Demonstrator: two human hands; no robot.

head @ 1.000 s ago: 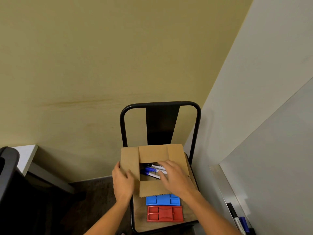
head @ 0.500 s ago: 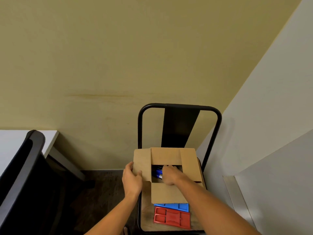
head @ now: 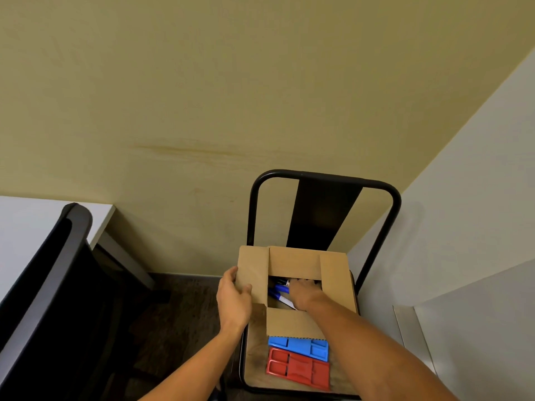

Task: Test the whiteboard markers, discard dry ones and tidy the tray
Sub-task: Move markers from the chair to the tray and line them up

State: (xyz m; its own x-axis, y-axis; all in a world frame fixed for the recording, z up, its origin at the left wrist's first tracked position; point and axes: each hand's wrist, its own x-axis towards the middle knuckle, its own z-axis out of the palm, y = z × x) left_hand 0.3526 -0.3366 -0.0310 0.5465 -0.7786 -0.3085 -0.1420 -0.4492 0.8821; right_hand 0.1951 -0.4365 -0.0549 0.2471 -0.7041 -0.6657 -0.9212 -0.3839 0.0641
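An open cardboard box (head: 335,273) stands on a chair seat, its flaps spread out. Inside lie whiteboard markers (head: 279,290) with blue caps and white barrels. My left hand (head: 234,299) grips the box's left flap, thumb on top. My right hand (head: 304,292) reaches down into the box among the markers; its fingers are hidden inside, so I cannot tell whether they hold one. In front of the box lie a blue plastic tray (head: 299,346) and a red plastic tray (head: 298,369).
The black metal chair (head: 321,180) stands against a yellow wall. A whiteboard (head: 477,342) with its metal ledge (head: 408,325) is on the right. A white desk (head: 20,227) and a dark office chair back (head: 43,285) are at the left.
The view has swung right to left and the whiteboard ledge markers left the frame. My right hand has gone deeper into the box. My left hand stays on the left flap.
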